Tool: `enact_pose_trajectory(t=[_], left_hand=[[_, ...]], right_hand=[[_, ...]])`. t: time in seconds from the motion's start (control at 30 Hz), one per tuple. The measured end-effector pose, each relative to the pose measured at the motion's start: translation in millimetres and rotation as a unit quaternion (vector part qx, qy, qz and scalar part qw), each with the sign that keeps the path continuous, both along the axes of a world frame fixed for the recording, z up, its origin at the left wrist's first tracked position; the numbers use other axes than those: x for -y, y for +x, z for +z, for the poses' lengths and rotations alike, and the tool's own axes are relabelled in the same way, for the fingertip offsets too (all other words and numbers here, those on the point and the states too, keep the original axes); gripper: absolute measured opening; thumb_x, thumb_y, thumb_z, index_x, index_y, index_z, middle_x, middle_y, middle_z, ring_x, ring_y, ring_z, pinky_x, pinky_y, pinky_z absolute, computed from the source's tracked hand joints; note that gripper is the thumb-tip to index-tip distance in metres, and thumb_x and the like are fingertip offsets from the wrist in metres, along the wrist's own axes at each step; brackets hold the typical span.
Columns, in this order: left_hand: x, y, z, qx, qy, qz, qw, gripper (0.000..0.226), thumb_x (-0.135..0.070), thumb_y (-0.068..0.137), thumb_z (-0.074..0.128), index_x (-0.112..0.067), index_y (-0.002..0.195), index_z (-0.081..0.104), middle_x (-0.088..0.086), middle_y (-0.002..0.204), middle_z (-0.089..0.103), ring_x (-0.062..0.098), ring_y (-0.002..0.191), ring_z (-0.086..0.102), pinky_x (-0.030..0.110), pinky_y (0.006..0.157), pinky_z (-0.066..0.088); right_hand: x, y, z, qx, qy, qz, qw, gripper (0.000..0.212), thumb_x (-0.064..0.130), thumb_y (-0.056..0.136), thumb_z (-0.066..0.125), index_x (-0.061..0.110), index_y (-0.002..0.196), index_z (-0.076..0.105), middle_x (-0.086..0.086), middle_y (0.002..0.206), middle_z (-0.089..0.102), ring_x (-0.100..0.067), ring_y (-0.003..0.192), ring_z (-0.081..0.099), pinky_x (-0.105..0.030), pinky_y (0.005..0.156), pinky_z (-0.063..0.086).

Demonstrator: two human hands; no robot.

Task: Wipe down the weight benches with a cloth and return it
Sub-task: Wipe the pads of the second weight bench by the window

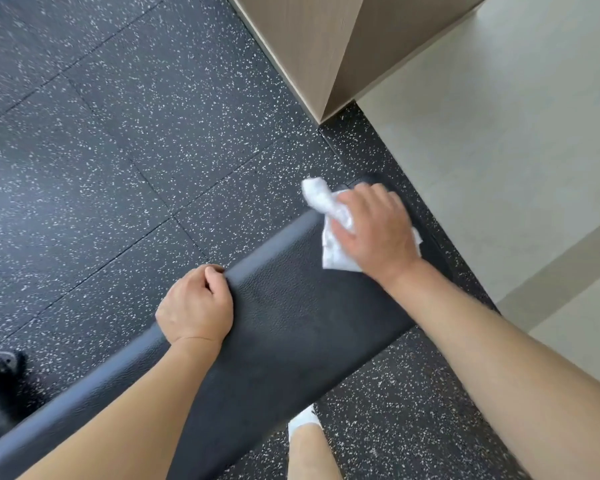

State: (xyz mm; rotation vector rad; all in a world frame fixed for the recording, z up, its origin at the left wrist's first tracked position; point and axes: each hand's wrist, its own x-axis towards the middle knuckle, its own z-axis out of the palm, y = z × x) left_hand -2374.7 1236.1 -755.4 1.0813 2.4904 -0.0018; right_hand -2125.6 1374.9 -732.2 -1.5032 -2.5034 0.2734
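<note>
The right hand [374, 230] lies with fingers spread and fairly straight, pressing a crumpled white cloth [329, 220] flat onto the far end of a long black padded weight bench with a pebbled vinyl top [291, 317]; part of the cloth bunches up past the fingertips, off the bench's far edge. The left hand [196, 306] is curled round the bench's rounded left edge, gripping it, nearer to the person and well apart from the cloth. To do this wipe well, I would judge that the palm should keep even pressure and draw the cloth in overlapping passes along the full length of the pad, rolling over both rounded edges and the end, with the loose bunch tucked under the hand so that more of the fabric meets the vinyl; the left hand's hold can steady the body and should shift aside as the cloth nears it. Counted here: 2 hands, 1 cloth, 1 bench in view, though the task speaks of several. Beyond lie a black rubber floor with white speckles [118, 133], a pale wood-grain cabinet corner [326, 46], light floor tiles [499, 133] and 1 white shoe [303, 419].
</note>
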Motion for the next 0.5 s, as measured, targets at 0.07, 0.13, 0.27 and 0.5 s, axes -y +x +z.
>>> enact_pose_trajectory(t=[0.07, 0.13, 0.27, 0.5], left_hand=[[-0.8, -0.4, 0.7, 0.010, -0.006, -0.003, 1.000, 0.051, -0.043, 0.092, 0.024, -0.030, 0.089, 0.073, -0.001, 0.074, 0.062, 0.026, 0.070, 0.046, 0.035, 0.066, 0.033], [-1.1, -1.5, 2.3, 0.015, -0.010, -0.002, 1.000, 0.045, -0.039, 0.096, 0.029, -0.027, 0.086, 0.071, -0.001, 0.072, 0.059, 0.027, 0.070, 0.046, 0.034, 0.065, 0.031], [-4.0, -5.6, 1.7, 0.053, -0.029, -0.030, 0.998, 0.036, -0.035, 0.101, 0.032, -0.025, 0.083, 0.062, -0.002, 0.081, 0.063, 0.028, 0.077, 0.055, 0.036, 0.068, 0.036], [45.0, -74.2, 25.0, 0.231, -0.031, -0.160, 0.959, 0.043, -0.056, 0.094, 0.028, -0.042, 0.120, 0.059, -0.017, 0.101, 0.070, 0.016, 0.096, 0.064, 0.039, 0.081, 0.046]], right_hand=[[3.0, 2.8, -2.3, 0.016, -0.007, -0.071, 0.997, 0.021, 0.029, 0.093, 0.066, 0.010, 0.102, 0.066, -0.009, 0.088, 0.059, -0.034, 0.077, 0.055, -0.043, 0.065, 0.042], [21.2, -16.2, -7.3, 0.022, -0.005, -0.121, 0.992, 0.022, 0.033, 0.094, 0.061, 0.012, 0.101, 0.064, -0.007, 0.089, 0.058, -0.031, 0.079, 0.053, -0.042, 0.068, 0.037], [80.3, -77.8, -10.7, -0.009, 0.003, -0.131, 0.991, 0.020, 0.035, 0.093, 0.058, 0.016, 0.098, 0.063, -0.002, 0.088, 0.057, -0.028, 0.079, 0.050, -0.040, 0.070, 0.035], [208.8, -158.7, -19.8, -0.065, 0.016, -0.032, 0.997, 0.014, 0.022, 0.088, 0.061, 0.016, 0.091, 0.049, -0.002, 0.085, 0.049, -0.027, 0.076, 0.045, -0.039, 0.066, 0.031]])
